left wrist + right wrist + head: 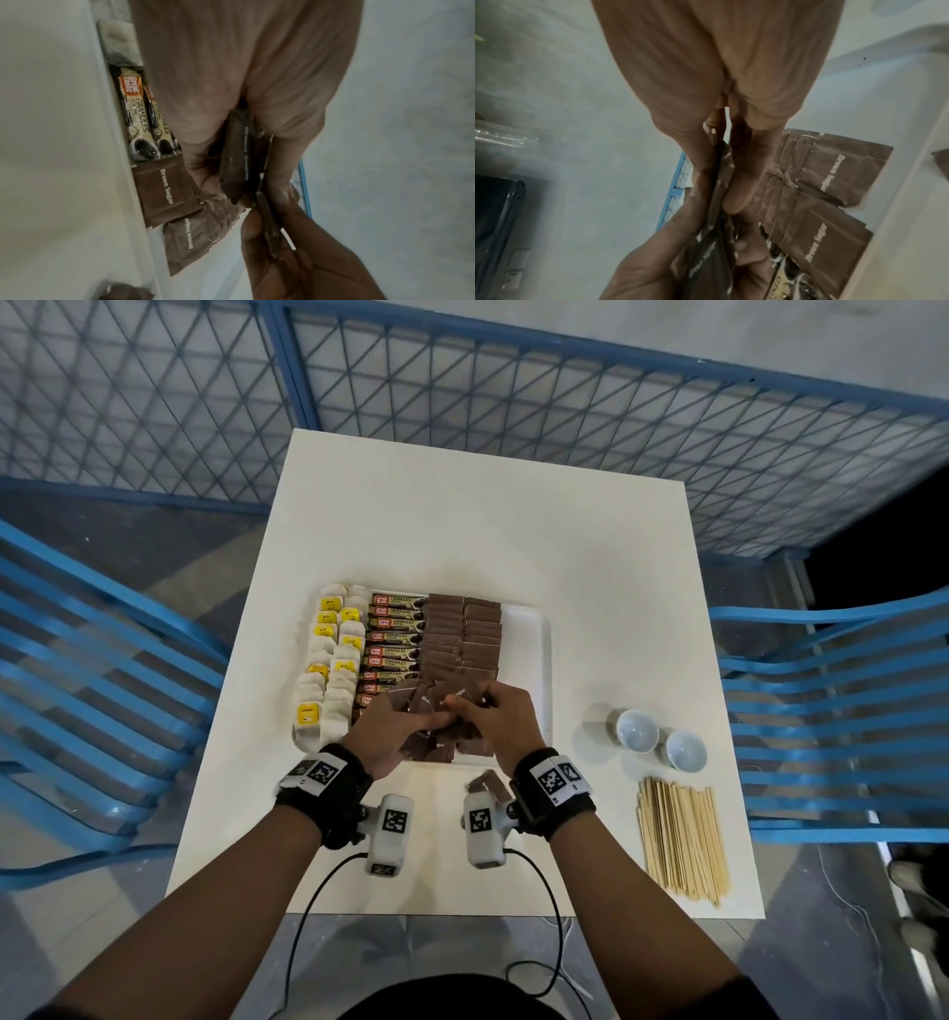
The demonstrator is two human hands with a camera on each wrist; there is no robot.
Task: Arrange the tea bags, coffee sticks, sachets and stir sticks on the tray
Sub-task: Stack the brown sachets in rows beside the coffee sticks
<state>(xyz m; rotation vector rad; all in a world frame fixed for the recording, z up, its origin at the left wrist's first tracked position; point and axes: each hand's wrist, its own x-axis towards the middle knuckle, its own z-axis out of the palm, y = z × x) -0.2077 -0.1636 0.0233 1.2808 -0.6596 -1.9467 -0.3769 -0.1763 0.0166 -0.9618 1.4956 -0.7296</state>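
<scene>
Both hands meet over the near edge of the tray (545, 660). The left hand (382, 734) curls its fingers and thumb round a fanned bundle of brown sugar sachets (439, 706), and the right hand (500, 721) pinches the same bundle from the right side. The left wrist view shows what the head view hides: a thin sachet edge clamped between thumb and fingers, with the words "Brown Sugar" legible on sachets lying flat below. The right wrist view adds the overlapped rows of sachets on the tray just beside the fingers.

On the tray, from left to right, lie tea bags (328, 665) with yellow tags, a column of coffee sticks (393, 642), then two columns of brown sachets. One loose sachet (485, 784) lies on the white table (462, 531) near the right wrist. To the right stand two small white cups (660, 739), touching, and nearer lies a bundle of wooden stir sticks (680, 839), off the tray.
</scene>
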